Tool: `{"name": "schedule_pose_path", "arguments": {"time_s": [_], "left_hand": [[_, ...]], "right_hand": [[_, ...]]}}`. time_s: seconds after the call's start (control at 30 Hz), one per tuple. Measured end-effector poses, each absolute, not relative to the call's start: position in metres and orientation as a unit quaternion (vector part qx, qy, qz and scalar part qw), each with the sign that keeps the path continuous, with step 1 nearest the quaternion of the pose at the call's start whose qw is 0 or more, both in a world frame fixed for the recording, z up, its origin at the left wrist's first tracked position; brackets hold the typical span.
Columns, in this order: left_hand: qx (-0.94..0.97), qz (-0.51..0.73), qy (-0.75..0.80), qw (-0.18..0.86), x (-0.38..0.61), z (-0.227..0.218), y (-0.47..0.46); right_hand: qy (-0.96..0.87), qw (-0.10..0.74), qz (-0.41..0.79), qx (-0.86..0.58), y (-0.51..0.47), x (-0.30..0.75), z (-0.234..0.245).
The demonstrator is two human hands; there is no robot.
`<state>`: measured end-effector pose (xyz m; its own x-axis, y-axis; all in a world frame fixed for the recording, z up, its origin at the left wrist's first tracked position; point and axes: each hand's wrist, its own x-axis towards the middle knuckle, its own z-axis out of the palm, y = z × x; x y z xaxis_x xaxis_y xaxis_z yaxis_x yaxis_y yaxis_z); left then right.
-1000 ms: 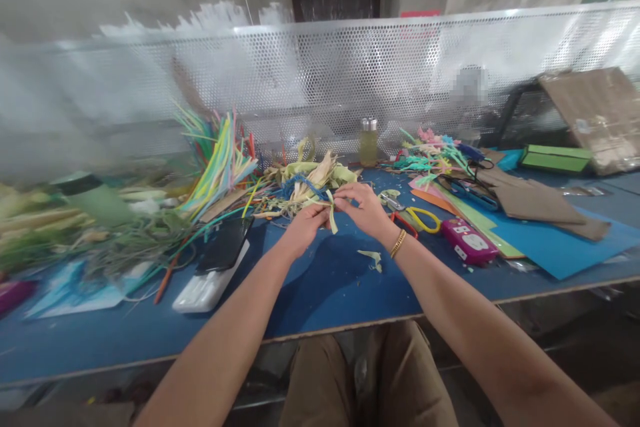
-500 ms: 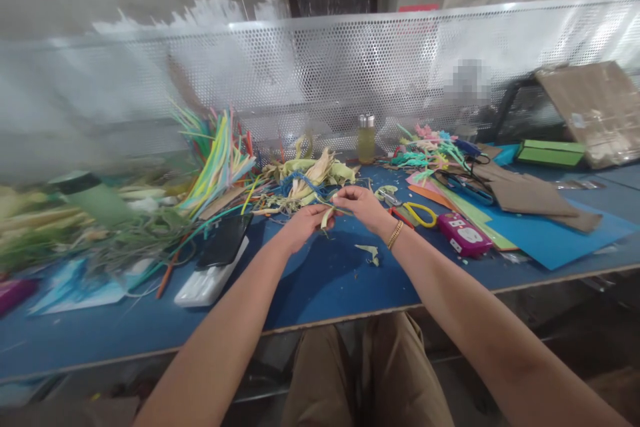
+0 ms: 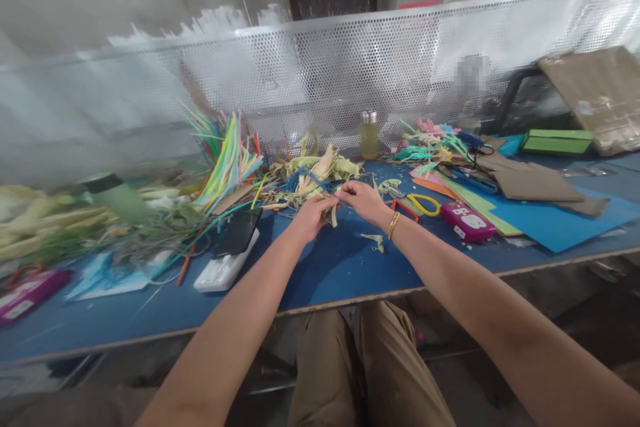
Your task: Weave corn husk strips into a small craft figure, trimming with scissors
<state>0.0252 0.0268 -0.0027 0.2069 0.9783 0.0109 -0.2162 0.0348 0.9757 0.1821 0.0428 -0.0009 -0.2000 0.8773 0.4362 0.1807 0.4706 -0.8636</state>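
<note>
My left hand [image 3: 316, 213] is closed on a pale green strip of corn husk [image 3: 334, 216], whose end hangs below the fingers. My right hand [image 3: 364, 201] pinches at the same strip, fingertips meeting those of the left; the part between them is mostly hidden. Just behind the hands lies a heap of dried corn husks [image 3: 327, 165] with blue string [image 3: 300, 180] across it. A loose husk scrap [image 3: 375, 240] rests on the blue table [image 3: 345, 273] in front of my right wrist.
Scissors with yellow handles [image 3: 424, 208] and a magenta box [image 3: 467, 221] lie to the right, near coloured paper [image 3: 535, 220] and cardboard [image 3: 537, 183]. At left are a black phone [image 3: 237, 232] on a white case, bundled colourful strips [image 3: 227, 160] and a green tumbler [image 3: 115, 197]. A bottle [image 3: 369, 137] stands behind.
The view has shifted slightly, so the table's things appear further right. My hands have drawn closer together, their fingertips now meeting at the husk strip.
</note>
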Motion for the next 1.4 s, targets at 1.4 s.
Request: {"name": "schedule_pose_path", "arguments": {"time_s": [1.4], "left_hand": [[0.391,0.565,0.350,0.637,0.019,0.002,0.032]], "right_hand": [[-0.821,0.471,-0.030,-0.321,0.036,0.189,0.011]]}}
